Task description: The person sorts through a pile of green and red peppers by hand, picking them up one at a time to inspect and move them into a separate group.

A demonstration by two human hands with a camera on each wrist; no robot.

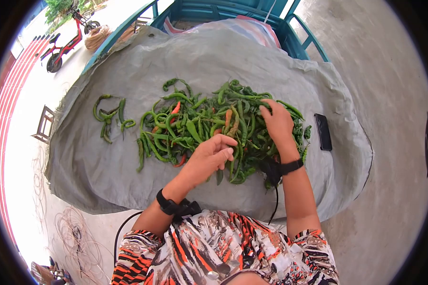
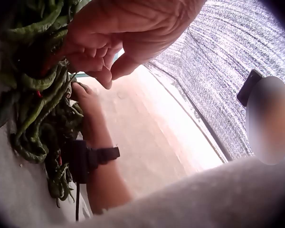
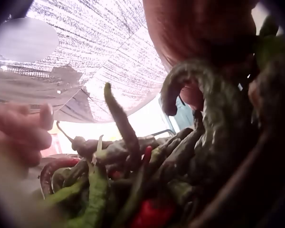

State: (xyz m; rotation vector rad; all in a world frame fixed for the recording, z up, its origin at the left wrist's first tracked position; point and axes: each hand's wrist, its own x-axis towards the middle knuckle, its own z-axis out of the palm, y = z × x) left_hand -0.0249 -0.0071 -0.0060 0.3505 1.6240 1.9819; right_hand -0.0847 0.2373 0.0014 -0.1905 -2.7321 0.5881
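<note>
A broad heap of green chili peppers (image 1: 176,128), with a few red and orange ones among them, lies on a grey tarp (image 1: 142,61). My left hand (image 1: 209,159) hovers over the near edge of the heap, fingers loosely bent and thumb close to them, with nothing visible in it. At the right part of the heap, my right hand (image 1: 277,121) reaches down with thumb and fingertips among the peppers. A curved green pepper (image 3: 213,104) covers part of its fingers in the right wrist view; I cannot tell whether they grip one.
Several green peppers (image 1: 107,116) form a small separate group at the left. A black phone (image 1: 323,132) lies right of the heap. The tarp drapes over a blue metal cart frame (image 1: 311,35). Black cameras are strapped to both wrists, and a cable (image 1: 274,206) hangs from the right one.
</note>
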